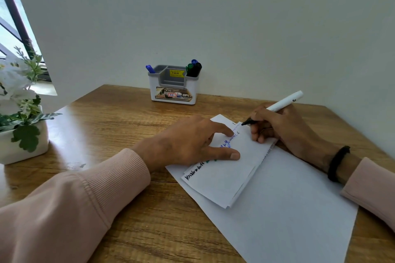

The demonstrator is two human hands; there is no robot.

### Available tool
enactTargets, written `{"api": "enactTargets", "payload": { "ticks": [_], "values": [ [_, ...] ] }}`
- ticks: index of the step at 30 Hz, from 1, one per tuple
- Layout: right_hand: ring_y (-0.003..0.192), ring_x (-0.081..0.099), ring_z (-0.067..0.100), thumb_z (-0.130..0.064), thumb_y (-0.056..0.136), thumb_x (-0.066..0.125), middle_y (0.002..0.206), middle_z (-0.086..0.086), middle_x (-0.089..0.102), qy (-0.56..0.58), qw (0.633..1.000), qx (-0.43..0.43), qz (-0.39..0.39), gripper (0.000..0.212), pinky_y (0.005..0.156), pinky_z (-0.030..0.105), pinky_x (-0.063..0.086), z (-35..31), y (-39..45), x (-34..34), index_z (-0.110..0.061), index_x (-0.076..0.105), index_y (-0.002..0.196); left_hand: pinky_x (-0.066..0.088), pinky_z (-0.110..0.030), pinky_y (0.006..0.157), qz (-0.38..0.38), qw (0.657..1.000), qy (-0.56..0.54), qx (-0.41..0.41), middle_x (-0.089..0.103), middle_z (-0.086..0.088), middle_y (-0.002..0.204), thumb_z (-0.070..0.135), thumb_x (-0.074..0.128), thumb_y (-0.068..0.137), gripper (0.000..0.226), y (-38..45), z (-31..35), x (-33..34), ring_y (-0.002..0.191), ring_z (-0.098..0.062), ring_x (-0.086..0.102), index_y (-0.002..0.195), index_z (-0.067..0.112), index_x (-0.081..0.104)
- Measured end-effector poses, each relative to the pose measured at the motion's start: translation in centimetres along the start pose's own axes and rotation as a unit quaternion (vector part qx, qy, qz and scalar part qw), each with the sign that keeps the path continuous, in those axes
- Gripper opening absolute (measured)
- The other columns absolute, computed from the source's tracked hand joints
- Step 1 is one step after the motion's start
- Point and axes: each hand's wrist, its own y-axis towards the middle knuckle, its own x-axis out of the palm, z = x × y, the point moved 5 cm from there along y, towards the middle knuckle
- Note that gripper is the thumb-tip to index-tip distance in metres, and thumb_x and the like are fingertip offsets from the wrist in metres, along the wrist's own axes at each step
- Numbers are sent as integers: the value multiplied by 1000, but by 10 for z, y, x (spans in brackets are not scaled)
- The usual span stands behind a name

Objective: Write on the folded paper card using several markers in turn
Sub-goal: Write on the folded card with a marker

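The fingers [255, 132] of the right hand [284, 128] curl round a white marker [277, 107], and its black tip touches the far corner of the folded card [230, 168]. The left hand [188, 141] lies on the card with fingers spread out flat, pressing it down. The card sits on a big white sheet [288, 205]. Behind the card, by the wall, stands a pen holder [173, 89] with more markers [193, 69]. Bare wooden table [119, 113] lies between card and holder.

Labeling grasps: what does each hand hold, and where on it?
Right hand grips the white marker on its lower barrel, just above the dark tip. Left hand holds nothing; its straight fingers press the folded card flat.
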Motion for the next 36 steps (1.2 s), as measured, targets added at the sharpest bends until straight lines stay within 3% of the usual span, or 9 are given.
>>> {"api": "enactTargets", "payload": {
  "ticks": [2,7,16,21,25,28,31,36],
  "values": [
    [55,67,24,-24,73,74,63,10,72,-72,997,-15,8,23,51,29,55,-1,1,1,-1,77,78,30,-24,55,1,1000,1,1,50,16,71,82,48,83,68,0,0,0,65,-5,48,141,47,52],
    [44,69,15,-42,67,69,58,3,76,-240,970,-33,12,28,46,20,53,-9,7,9,-14,74,65,29,-24,53,7,1000,25,5,46,17,68,86,43,82,72,1,2,1,64,-4,48,143,49,49],
    [41,56,7,-35,81,72,48,-3,66,-280,959,-28,21,28,46,27,47,-2,7,9,-9,74,74,26,-23,54,21,999,30,5,41,22,69,87,44,81,74,2,1,1,65,-1,45,144,48,49],
    [43,51,9,-55,63,61,49,-4,60,-291,957,-4,12,54,49,30,42,-4,4,12,-6,74,77,28,-24,54,26,999,28,9,43,22,71,87,43,81,75,0,2,0,66,-1,46,144,48,50],
    [45,53,15,-48,67,66,52,0,61,-275,962,-5,9,46,54,34,46,-5,5,12,-4,73,77,28,-25,54,27,999,32,6,43,22,70,89,41,80,76,0,2,0,66,-1,46,144,49,49],
    [45,49,16,-51,64,63,52,2,58,-285,958,-14,22,56,50,31,42,-5,5,12,2,71,80,29,-25,54,23,999,31,5,43,22,70,89,41,80,76,0,2,1,66,-2,46,144,49,49],
    [41,46,11,-37,77,70,50,-1,55,-294,955,-21,36,42,43,25,39,-4,4,10,5,70,81,29,-25,54,22,999,34,2,45,20,69,89,42,80,75,1,2,0,66,-3,47,144,49,48],
    [50,47,17,-27,85,72,57,5,56,-302,952,-21,37,35,52,31,41,-4,6,11,8,68,85,28,-25,53,17,999,33,4,44,19,68,86,44,82,74,1,4,-1,65,-3,46,145,47,50]
  ]
}}
